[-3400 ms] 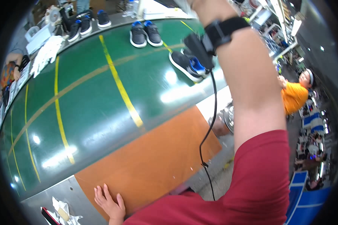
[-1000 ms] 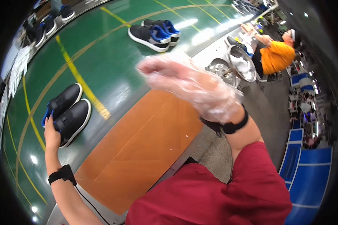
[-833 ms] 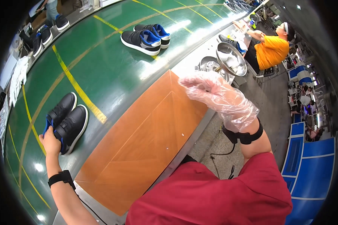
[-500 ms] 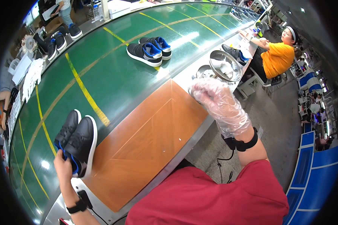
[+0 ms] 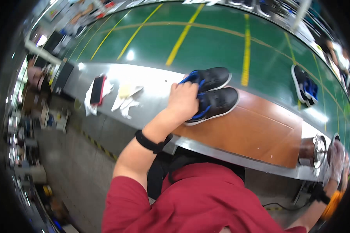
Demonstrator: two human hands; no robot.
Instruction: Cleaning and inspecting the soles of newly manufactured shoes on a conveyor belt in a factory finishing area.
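My left hand (image 5: pixel 184 99) is closed on a pair of black sneakers (image 5: pixel 223 101) with blue lining and white soles, fingers hooked into the openings at the heels. The sneakers lie side by side, toes pointing right, over the left end of a brown wood-look board (image 5: pixel 256 126). At the far right, my right hand (image 5: pixel 336 161) wears a clear plastic glove. It is at a round metal dish (image 5: pixel 333 141), beside a metal pot (image 5: pixel 308 152). Blur and the picture's rim hide its fingers.
A green belt (image 5: pixel 144 46) with yellow lines runs behind the metal worktop (image 5: pixel 151 79). Another pair of sneakers (image 5: pixel 305 87) sits on it at the right. A phone (image 5: pixel 98 90) and a yellowish block (image 5: pixel 124 91) on white cloths lie left. Orange clothing (image 5: pixel 332 206) shows past my right arm.
My view has swung left. The sneakers have come off the belt onto the board's left end in my left hand. My right hand stays around the metal dish.
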